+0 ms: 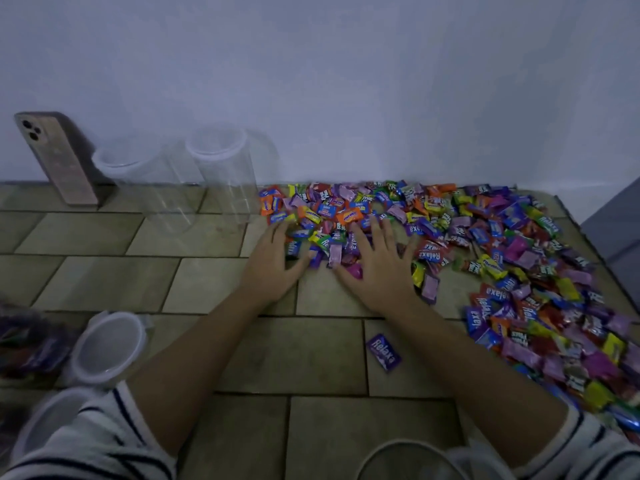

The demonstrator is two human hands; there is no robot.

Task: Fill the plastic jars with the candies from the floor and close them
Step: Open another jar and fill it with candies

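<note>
Candies (pixel 485 244) lie in a broad heap on the tiled floor (pixel 207 278), running along the foot of the wall (pixel 346 81) and down the right side. Both hands are at the heap's near-left edge: left hand (pixel 273 261) and right hand (pixel 377 268) flat, palms down, fingers (pixel 379 233) spread over wrappers, holding nothing; a small bunch sits between them.

Step in hand, by my reading: raking together a handful. Filling looks barely begun. Next move calls for closing both hands under that bunch and carrying it to an open jar.

Two clear empty jars (pixel 221 174) stand upright by the wall, left of the heap, mouths open. Nearer, at lower left, a lid-like round piece (pixel 107 348); cannot tell whether lid or jar. Another rim (pixel 408 459) shows at the bottom edge.

Phone (pixel 59 157) leans on the wall, just beside the jars; a careless reach could knock it. One stray purple candy (pixel 383 352) lies apart, between the forearms.
</note>
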